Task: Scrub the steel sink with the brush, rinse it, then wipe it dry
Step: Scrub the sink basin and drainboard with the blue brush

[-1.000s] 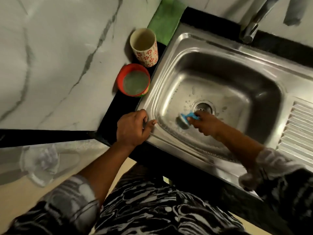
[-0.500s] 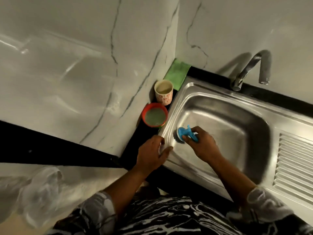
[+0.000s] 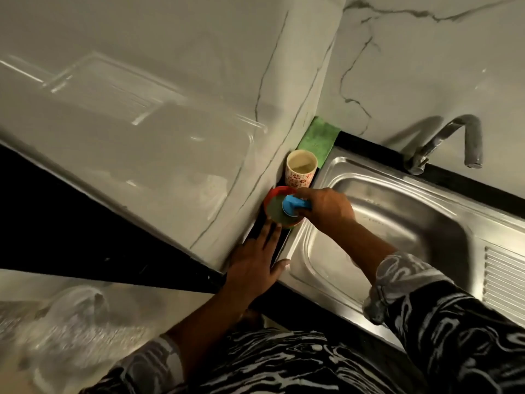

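Observation:
The steel sink (image 3: 412,223) fills the right side, its ribbed drainboard (image 3: 505,274) at the far right. My right hand (image 3: 326,207) grips the blue brush (image 3: 292,205) and holds its head over the greenish contents of the red bowl (image 3: 272,200), left of the sink. My left hand (image 3: 255,260) lies flat on the black counter strip, fingers straight and reaching to the bowl's near side, thumb on the sink rim. A green cloth (image 3: 319,139) lies in the back corner.
A floral paper cup (image 3: 300,169) stands just behind the red bowl. The tap (image 3: 449,140) rises behind the sink. Marble walls close in at left and back. A crumpled clear plastic bag (image 3: 65,322) lies at lower left.
My right hand lifted the brush out of the sink basin and moved it left over the red bowl. My left hand slid from the sink's corner rim forward to the bowl.

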